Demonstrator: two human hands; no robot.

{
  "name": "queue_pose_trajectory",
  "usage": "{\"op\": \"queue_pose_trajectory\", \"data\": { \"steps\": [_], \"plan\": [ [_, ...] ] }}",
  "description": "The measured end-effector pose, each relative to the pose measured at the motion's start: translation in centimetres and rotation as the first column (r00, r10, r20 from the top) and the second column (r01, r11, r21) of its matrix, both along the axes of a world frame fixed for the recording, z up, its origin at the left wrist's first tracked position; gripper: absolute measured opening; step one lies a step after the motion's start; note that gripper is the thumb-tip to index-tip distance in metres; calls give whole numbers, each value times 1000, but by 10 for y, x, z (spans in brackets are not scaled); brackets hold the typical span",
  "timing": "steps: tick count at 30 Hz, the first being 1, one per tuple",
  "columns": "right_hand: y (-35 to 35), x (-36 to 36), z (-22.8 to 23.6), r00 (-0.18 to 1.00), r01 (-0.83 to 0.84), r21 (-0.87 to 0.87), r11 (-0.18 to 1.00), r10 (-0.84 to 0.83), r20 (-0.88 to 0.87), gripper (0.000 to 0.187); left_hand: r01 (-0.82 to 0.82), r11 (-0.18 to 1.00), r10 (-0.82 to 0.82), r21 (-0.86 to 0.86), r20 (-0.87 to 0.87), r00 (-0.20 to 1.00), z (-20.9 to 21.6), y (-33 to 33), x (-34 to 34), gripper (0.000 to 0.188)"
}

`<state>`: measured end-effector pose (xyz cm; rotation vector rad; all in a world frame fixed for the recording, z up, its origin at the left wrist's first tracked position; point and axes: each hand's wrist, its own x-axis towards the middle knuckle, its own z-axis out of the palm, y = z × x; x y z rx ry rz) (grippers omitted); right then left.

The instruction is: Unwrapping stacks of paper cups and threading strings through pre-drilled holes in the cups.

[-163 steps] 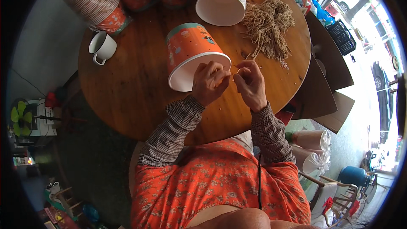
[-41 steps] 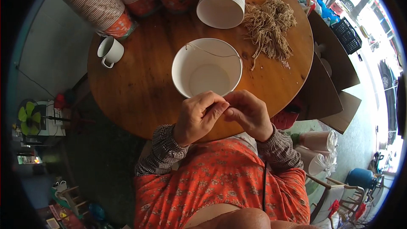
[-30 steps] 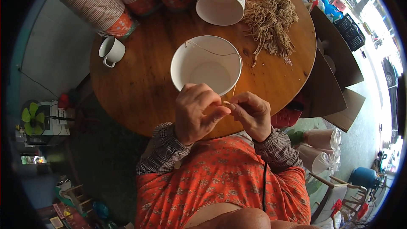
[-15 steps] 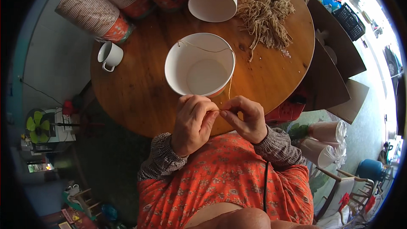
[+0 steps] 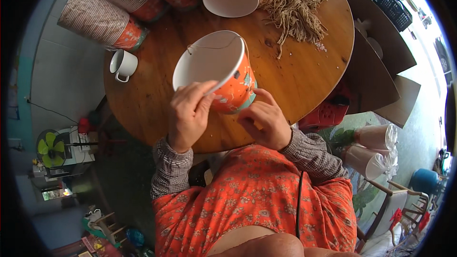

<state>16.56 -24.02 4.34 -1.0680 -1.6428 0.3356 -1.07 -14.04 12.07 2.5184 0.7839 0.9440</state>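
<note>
A white-lined paper bucket (image 5: 233, 95), orange and teal outside, stands tipped on the wooden table. My left hand (image 5: 189, 116) is closed on its near rim, thumb outside. A thin beige string (image 5: 214, 47) passes through the left wall and crosses the inside. It goes over the far right rim and down the outer wall toward my right hand (image 5: 266, 120). The right hand is beside the bucket's base with curled fingers, apparently pinching the string; its end is hidden there.
A stack of white buckets (image 5: 232, 0) lies at the table's far side, next to a heap of beige strings (image 5: 300, 7). Wrapped stacks of orange buckets (image 5: 102, 21) and a white enamel mug (image 5: 124, 63) are at left. Open cardboard boxes (image 5: 369, 71) stand right of the table.
My left hand left the pinch with the right hand and took the bucket's near rim. The bucket has tipped leftward, exposing its orange side. My right hand moved slightly down beside it.
</note>
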Motion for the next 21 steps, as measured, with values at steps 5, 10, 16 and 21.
{"op": "queue_pose_trajectory", "data": {
  "steps": [5,10,16,21],
  "plan": [
    [9,-14,25,998,-68,95,993,66,24,16,-5,994,6,-108,9,1000,15,4,-3,17],
    [17,-22,32,995,-84,150,985,90,-33,16,-6,994,5,-105,-14,1000,17,2,-1,17],
    [22,-16,43,997,-83,175,981,82,12,16,12,998,-14,-68,-40,999,19,1,3,18],
    [22,-15,43,996,-77,171,982,67,62,16,21,1000,-21,-14,-27,999,16,0,7,20]
  ]
}}
